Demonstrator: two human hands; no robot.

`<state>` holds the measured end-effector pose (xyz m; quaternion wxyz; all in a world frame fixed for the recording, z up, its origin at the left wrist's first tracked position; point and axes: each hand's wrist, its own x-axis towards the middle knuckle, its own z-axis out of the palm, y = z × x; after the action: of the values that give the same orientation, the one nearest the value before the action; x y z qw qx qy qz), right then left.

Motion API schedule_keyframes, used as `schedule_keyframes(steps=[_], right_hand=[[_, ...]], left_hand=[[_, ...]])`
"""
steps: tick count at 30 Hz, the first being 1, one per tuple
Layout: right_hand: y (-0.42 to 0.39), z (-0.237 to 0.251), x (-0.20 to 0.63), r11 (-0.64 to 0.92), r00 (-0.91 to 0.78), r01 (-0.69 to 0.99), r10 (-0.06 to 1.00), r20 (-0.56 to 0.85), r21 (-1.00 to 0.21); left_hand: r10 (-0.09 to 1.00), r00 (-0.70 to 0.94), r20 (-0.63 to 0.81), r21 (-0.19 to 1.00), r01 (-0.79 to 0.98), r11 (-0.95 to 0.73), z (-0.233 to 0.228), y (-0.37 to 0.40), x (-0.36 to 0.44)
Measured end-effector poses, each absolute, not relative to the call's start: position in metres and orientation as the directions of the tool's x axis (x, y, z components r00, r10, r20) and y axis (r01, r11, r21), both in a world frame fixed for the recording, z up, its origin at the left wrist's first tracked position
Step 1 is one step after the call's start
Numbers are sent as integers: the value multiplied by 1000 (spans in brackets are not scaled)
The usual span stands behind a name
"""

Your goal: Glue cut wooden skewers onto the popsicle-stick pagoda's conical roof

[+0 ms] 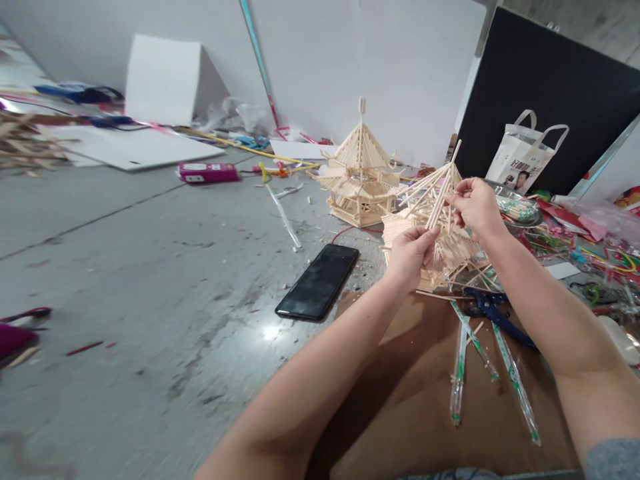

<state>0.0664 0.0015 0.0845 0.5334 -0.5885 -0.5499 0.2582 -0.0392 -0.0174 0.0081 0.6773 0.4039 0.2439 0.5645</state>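
Got both hands up on the half-built stick pagoda (440, 233), which sits at the far edge of the brown cardboard sheet (410, 400) in front of me, tilted a bit toward me with its roof sticks fanning out. My left hand (411, 255) is on the near left side of it, fingers curled and pinched together on the lower end of a thin wooden stick (441, 203). My right hand (475, 207) is higher up and to the right, thumb and fingertips closed on the same bundle of roof sticks near the peak, so both hands are clamped on the model rather than hanging loose. Just behind it, a little to the left, stands the finished stick pagoda (359, 175), upright on the grey floor (125, 267), not touching the one I'm holding. A black phone (319, 281) lies flat on the floor to the left of the cardboard, screen up. On the cardboard near my right forearm are a few clear plastic chopstick wrappers (463, 360) with green print, and blue-handled scissors (493, 310) lying just past them. Farther right there's a white tote bag (525, 157) leaning against a black board (545, 93), and a pink box (207, 173) way off to the left on the floor.
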Motion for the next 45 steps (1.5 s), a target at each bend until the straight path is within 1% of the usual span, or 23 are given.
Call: schedule_keyframes(steps=[8, 16, 27, 45], right_hand=[[2, 85, 65, 182, 271, 372, 917, 294, -910], [0, 88, 62, 175, 274, 325, 923, 269, -930], [4, 85, 66, 182, 272, 357, 918, 288, -916], [4, 85, 66, 199, 256, 337, 921, 293, -920]], left_hand=[[965, 233, 124, 829, -558, 28, 9, -18, -39], [966, 225, 128, 819, -573, 25, 8, -17, -37], [967, 226, 119, 816, -576, 34, 7, -16, -37], [960, 255, 114, 816, -576, 57, 9, -17, -40]])
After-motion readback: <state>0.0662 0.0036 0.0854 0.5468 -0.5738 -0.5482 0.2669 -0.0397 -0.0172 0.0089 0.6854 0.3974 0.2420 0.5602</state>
